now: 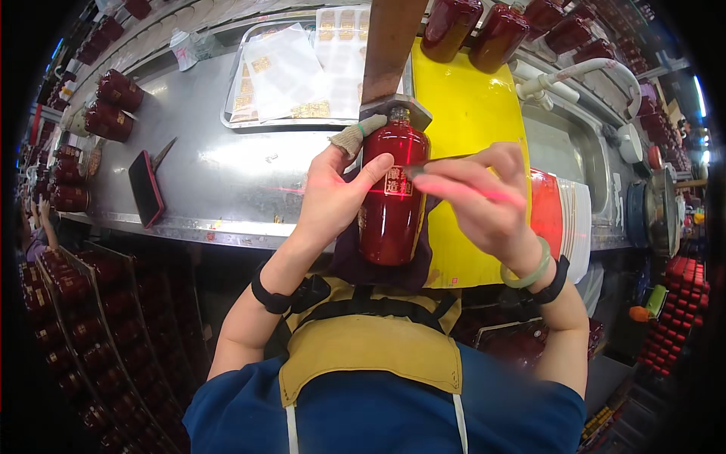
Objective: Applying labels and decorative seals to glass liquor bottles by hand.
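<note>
A dark red glass bottle (389, 223) lies in front of me, its neck toward a metal bracket (416, 110) at the foot of an upright brown board. It rests on a dark purple cloth (344, 257). My left hand (333, 189) grips the bottle's left side, thumb on the glass beside a gold square label (398, 181). One of its fingers wears a knitted finger cover (355, 138). At the label's right edge, my right hand (484, 193) is closed on a slim dark tool (439, 160); motion blur hides its kind. Red light streaks cross the bottle and both hands.
Beyond the bottle, a metal tray (234, 121) carries sheets of gold labels. A yellow mat (476, 113) lies to the right, before a sink (567, 136) with a white faucet (582, 72). A phone (146, 188) leans at left. More red bottles (451, 30) stand at the back.
</note>
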Demonstrator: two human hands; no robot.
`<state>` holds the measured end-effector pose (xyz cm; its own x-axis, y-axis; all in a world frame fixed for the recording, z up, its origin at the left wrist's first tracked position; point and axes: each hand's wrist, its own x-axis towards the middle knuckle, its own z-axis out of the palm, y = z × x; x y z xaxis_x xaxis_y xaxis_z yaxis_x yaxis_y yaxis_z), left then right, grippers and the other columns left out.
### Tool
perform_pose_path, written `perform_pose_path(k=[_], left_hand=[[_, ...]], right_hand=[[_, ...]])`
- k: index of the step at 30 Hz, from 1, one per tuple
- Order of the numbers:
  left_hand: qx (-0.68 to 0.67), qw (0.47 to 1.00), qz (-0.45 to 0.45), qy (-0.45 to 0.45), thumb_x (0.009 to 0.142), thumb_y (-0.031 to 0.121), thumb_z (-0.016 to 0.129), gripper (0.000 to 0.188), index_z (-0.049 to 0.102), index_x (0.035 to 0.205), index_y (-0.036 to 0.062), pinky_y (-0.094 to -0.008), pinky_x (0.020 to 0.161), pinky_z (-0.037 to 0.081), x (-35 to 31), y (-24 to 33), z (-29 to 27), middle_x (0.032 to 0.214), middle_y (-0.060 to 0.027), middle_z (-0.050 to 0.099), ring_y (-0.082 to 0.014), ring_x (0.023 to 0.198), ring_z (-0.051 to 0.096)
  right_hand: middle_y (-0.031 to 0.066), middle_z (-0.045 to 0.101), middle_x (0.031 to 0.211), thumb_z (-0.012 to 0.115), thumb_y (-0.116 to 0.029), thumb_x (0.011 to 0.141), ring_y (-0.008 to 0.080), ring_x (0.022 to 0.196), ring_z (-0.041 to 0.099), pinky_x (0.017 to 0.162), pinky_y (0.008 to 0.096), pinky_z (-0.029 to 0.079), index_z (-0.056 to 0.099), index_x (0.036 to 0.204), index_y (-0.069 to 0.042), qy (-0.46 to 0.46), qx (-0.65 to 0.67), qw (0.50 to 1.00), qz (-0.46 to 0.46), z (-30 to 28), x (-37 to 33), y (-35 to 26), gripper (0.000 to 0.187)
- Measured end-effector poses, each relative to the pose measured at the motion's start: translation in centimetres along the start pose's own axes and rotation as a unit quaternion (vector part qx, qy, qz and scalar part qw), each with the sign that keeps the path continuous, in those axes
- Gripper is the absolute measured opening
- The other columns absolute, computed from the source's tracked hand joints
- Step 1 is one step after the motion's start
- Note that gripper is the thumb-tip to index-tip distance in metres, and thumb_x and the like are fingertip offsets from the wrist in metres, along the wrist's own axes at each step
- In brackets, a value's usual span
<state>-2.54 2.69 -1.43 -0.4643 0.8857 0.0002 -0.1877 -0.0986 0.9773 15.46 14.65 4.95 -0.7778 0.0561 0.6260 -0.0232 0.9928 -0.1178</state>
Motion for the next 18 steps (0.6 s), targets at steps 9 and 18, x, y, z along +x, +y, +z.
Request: perform_pose_path(k=[9, 18], left_hand=[[-0.081, 0.992, -0.055, 0.076, 0.108, 0.037, 0.043, 0.051, 0.055, 0.136, -0.0040, -0.0354, 0.110, 0.040, -0.1, 0.9, -0.9, 0.132, -0.0141, 0.062, -0.0189, 0.124, 0.057], [-0.032, 0.994, -0.092, 0.044, 0.107, 0.055, 0.027, 0.073, 0.048, 0.140, -0.0073, -0.0394, 0.108, 0.042, -1.5, 1.3, -2.1, 0.138, -0.0192, 0.056, -0.0275, 0.128, 0.053]], right_hand=[[0.0031, 0.054, 0.075, 0.066, -0.017, 0.076, 0.0227, 0.075, 0.057, 0.075, 0.0347, 0.046, 0.062, 0.086, -0.010, -0.055, -0.051, 0.997, 0.036, 3.7, 5.3, 0.2, 0.012], [0.0010, 0.064, 0.078, 0.075, -0.015, 0.078, 0.0221, 0.074, 0.058, 0.070, 0.0343, 0.043, 0.070, 0.097, -0.012, -0.065, 0.033, 0.997, 0.039, 3.0, 4.8, 0.7, 0.020]])
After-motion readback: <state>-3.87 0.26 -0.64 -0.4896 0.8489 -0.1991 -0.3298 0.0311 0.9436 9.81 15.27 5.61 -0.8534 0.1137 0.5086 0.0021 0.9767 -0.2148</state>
